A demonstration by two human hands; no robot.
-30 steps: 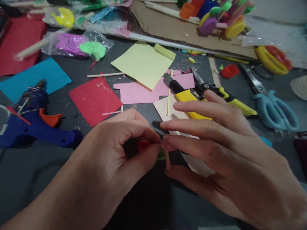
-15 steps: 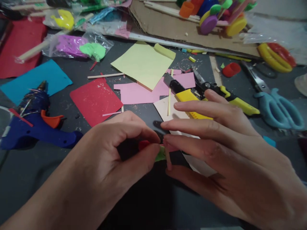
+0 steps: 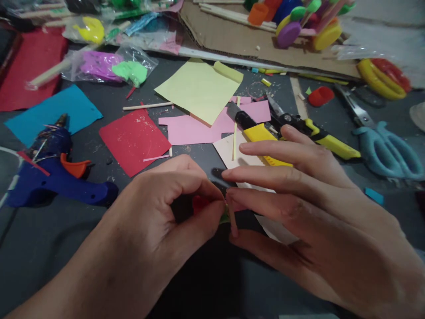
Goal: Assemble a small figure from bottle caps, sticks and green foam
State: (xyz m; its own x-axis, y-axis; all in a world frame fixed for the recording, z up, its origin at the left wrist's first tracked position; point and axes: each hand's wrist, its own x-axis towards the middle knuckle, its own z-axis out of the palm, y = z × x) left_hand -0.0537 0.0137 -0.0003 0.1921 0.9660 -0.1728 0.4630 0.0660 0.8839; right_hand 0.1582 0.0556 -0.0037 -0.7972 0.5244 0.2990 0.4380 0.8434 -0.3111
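Note:
Near the middle, my left hand (image 3: pixel 159 221) pinches a small green piece (image 3: pixel 226 215) between thumb and forefinger. Most of this piece is covered by the fingertips, so its shape cannot be made out. A red bit (image 3: pixel 200 204) shows inside the curl of the same hand. My right hand (image 3: pixel 318 212) has a short pinkish stick (image 3: pixel 232 217) held by its ends between thumb and a fingertip, the other fingers spread. The stick stands close against the green piece; whether they touch is unclear.
A blue glue gun (image 3: pixel 66 184) lies left. Red paper (image 3: pixel 134 141), a yellow sticky note (image 3: pixel 202 88) and pink paper (image 3: pixel 192 133) lie ahead. A yellow utility knife (image 3: pixel 262 133), pliers (image 3: pixel 335 144) and blue-handled scissors (image 3: pixel 385 146) are on the right, with cardboard (image 3: pixel 232 42) behind.
My left hand has shifted slightly right, its fingertips closer to the stick and covering more of the green piece. The right hand stays almost still. The whole view has moved a little.

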